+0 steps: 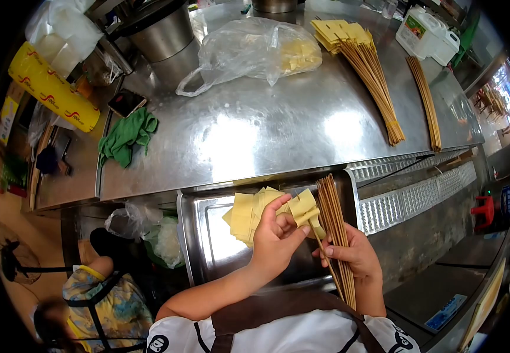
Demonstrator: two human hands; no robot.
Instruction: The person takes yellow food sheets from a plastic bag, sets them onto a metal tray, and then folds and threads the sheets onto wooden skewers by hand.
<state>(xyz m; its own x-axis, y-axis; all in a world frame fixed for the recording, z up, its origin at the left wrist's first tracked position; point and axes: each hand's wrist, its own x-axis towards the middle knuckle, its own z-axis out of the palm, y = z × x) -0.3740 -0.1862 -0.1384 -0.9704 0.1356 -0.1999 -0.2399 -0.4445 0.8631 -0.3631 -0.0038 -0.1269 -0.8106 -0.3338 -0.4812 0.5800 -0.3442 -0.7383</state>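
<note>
My left hand (277, 238) pinches a folded pale yellow sheet (303, 207), which looks like tofu skin, between thumb and fingers. A single skewer (332, 269) runs up to this sheet. My right hand (354, 257) is closed around a bundle of thin brown wooden skewers (332, 206), with the single one held at its fingertips. Left of my left hand, a pile of similar yellow sheets (243, 215) lies in a shallow metal tray (183, 235) below both hands. My left wrist passes over the tray.
On the steel table (178, 141) lie a clear plastic bag (237, 50) with yellow pieces, loaded skewers (378, 88), another skewer bundle (424, 103) and a green cloth (127, 138). White jugs (420, 35) stand far right. A person (105, 300) sits at lower left.
</note>
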